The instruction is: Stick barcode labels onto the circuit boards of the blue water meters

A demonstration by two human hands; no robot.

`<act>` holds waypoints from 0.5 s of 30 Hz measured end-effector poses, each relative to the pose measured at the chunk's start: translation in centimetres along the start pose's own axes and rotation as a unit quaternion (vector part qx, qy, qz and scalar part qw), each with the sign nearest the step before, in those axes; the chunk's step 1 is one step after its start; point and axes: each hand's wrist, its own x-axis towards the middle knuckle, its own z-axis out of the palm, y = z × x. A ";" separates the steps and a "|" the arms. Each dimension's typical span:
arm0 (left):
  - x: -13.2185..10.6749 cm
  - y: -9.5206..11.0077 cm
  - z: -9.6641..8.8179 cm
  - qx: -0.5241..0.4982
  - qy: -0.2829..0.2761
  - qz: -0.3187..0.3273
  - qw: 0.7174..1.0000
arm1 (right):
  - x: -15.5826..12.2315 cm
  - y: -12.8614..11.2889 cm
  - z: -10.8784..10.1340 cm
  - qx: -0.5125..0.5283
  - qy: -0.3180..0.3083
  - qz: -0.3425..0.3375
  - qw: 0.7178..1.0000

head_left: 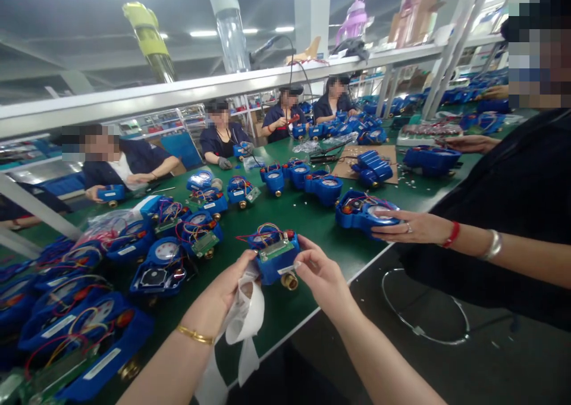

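Note:
A blue water meter point(279, 266) with a green circuit board, coloured wires and a brass fitting sits in front of me at the green table. My left hand point(234, 277) grips its left side, and a roll of white label tape point(250, 313) hangs beneath that hand with its strip trailing down. On the meter's near face lies a small white label point(286, 269). My right hand point(325, 279) is closed at the meter's right side, thumb and index finger pinching the label's right end. Its other fingers reach behind the meter.
Several blue meters point(163, 259) crowd the table's left side; more stand ahead. At right, a co-worker's hand point(397, 226) rests on another meter point(357, 212). Other people sit across the table point(285, 214). A shelf point(187, 87) with bottles spans above. A cable loop point(417, 332) lies below right.

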 end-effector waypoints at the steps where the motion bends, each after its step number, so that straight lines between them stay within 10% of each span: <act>1: -0.3 0.1 -0.1 -0.009 0.007 -0.004 1.000 | 0.3 -0.3 0.3 -0.005 -0.002 -0.001 1.000; 15: -1.3 1.5 0.6 -0.097 0.054 0.025 0.993 | 5.2 -2.8 4.4 -0.043 0.015 0.054 0.997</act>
